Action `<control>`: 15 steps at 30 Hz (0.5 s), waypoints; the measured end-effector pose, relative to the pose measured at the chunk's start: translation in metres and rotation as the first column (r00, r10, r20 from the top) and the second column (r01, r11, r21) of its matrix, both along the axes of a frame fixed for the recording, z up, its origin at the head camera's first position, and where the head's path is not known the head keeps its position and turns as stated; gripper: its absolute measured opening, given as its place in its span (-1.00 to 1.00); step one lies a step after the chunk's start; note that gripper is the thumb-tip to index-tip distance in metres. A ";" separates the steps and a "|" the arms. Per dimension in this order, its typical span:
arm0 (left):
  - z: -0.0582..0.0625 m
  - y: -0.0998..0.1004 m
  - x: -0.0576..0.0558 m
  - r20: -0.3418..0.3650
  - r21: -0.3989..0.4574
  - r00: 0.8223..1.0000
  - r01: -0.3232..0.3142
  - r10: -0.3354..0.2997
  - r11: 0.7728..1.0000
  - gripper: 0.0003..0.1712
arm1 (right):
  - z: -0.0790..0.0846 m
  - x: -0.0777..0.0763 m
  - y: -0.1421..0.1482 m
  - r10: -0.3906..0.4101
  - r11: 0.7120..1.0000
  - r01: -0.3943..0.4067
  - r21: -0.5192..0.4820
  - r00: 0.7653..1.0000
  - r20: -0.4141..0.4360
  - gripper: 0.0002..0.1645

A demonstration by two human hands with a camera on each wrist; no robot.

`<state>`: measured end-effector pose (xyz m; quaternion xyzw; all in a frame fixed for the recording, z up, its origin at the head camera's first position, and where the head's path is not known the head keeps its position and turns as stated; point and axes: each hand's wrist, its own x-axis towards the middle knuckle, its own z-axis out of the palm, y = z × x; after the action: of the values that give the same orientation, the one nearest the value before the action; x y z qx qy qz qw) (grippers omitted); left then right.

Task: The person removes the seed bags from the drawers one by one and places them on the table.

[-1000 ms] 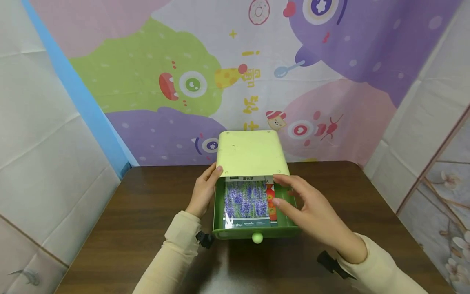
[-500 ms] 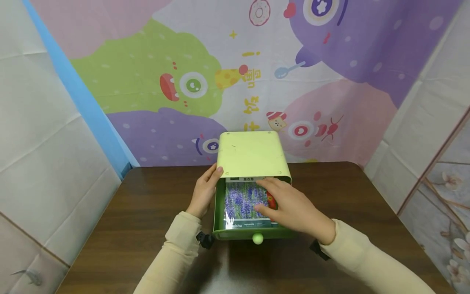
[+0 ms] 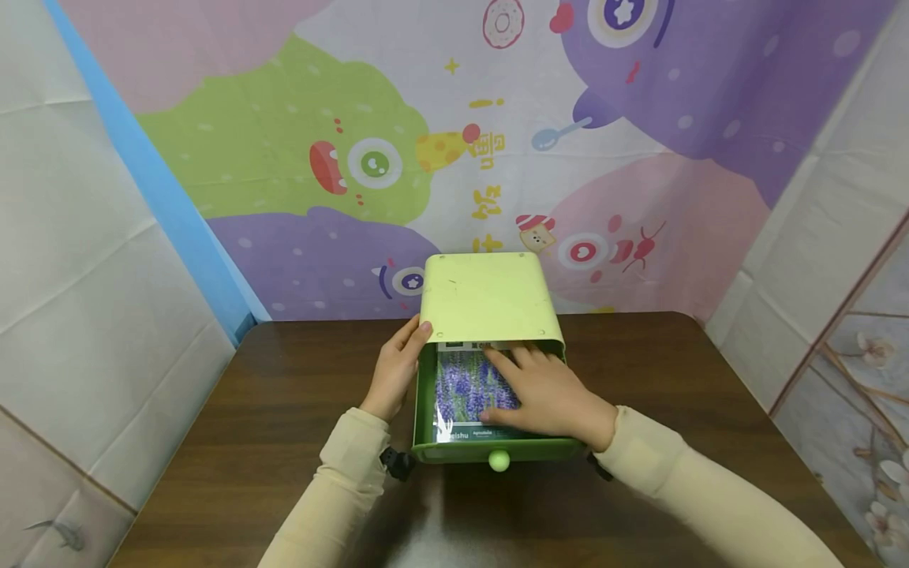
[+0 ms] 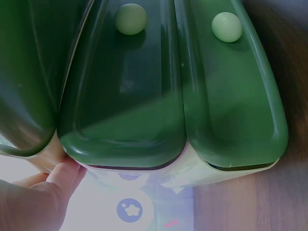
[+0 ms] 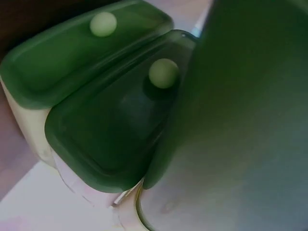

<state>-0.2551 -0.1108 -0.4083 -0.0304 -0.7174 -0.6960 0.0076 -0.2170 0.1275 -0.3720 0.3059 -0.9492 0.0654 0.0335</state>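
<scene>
A small pale-yellow drawer cabinet (image 3: 490,296) stands on the table, its green top drawer (image 3: 454,453) pulled out. Inside lies a flat packet (image 3: 461,386) printed with purple lavender flowers. My left hand (image 3: 393,367) rests along the cabinet's left side, thumb at the top front corner. Over the drawer, my right hand (image 3: 547,394) spreads its fingers across the packet's right part, fingertips close to the cabinet's front edge. The right hand covers the drawer's right half. In the left wrist view, the left fingers (image 4: 60,183) lie against the side wall.
Below the pulled-out drawer are two closed green drawers, the middle one (image 4: 125,96) and the bottom one (image 4: 236,91), with round knobs. A round knob (image 3: 499,461) sticks out of the top drawer's front. Behind the brown table (image 3: 298,442) hangs a cartoon-printed cloth (image 3: 398,95).
My right hand has moved left and inward over the drawer, now covering the red-printed packet that showed at its right. The left hand and the cabinet stay in place.
</scene>
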 end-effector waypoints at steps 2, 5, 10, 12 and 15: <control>0.000 0.000 0.000 0.003 0.002 1.000 -0.001 0.001 1.000 -0.22 | -0.001 0.000 -0.002 -0.009 0.999 0.008 0.038 1.000 0.008 0.19; 0.001 0.001 0.001 0.001 0.007 1.000 0.001 -0.001 1.000 -0.21 | -0.002 0.000 -0.004 -0.028 0.997 0.025 0.076 0.999 0.034 0.21; 0.000 0.001 0.001 0.005 0.010 1.000 0.003 -0.003 1.000 -0.22 | -0.002 0.000 -0.006 -0.063 0.991 0.057 0.117 0.997 0.048 0.23; 0.000 0.000 0.001 0.002 0.006 1.000 0.004 -0.004 1.000 -0.22 | -0.002 0.001 -0.006 -0.075 0.990 0.069 0.123 0.996 0.050 0.23; 0.000 0.000 0.001 0.004 0.000 1.000 0.004 -0.004 1.000 -0.22 | -0.002 0.001 -0.006 -0.078 0.990 0.070 0.125 0.995 0.059 0.23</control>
<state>-0.2544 -0.1106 -0.4083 -0.0304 -0.7175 -0.6959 0.0049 -0.2164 0.1214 -0.3737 0.2696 -0.9628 0.0155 -0.0132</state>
